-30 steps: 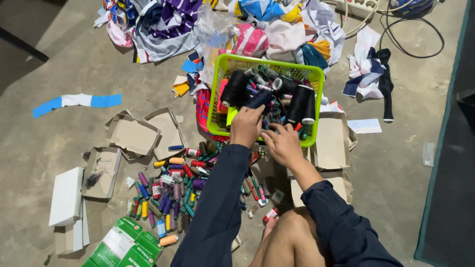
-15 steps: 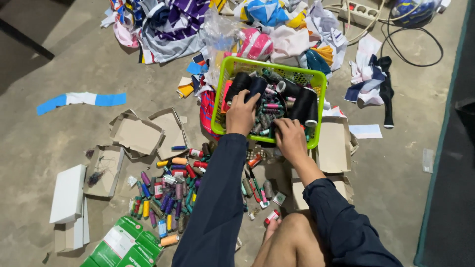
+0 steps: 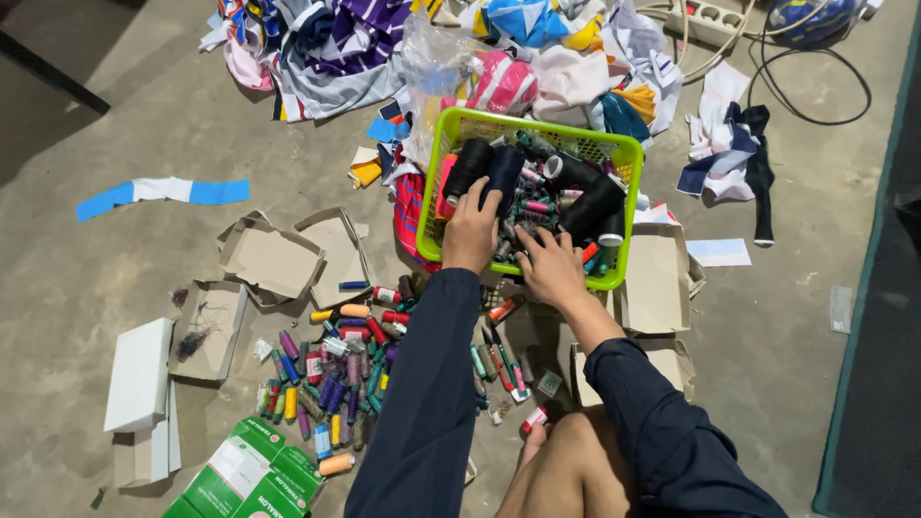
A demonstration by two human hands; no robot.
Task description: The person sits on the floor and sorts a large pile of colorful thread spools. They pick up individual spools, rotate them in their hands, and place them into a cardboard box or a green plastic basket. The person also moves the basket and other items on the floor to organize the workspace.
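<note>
Digging in the green basket [image 3: 624, 153]: left hand [image 3: 472, 228] clamped on a black spool [image 3: 467, 168], right hand [image 3: 550, 264] spread open over small spools [image 3: 537, 203].

hands [image 3: 508, 245] in green basket [image 3: 625, 158] (thread spools [image 3: 336, 369] nearby)

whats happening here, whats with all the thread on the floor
A person sitting on a concrete floor has both hands in a green plastic basket full of thread spools. The left hand rests on large dark spools, and the right hand digs among small ones. A heap of small coloured spools lies on the floor beside opened cardboard boxes, with fabric scraps piled behind the basket.
</note>
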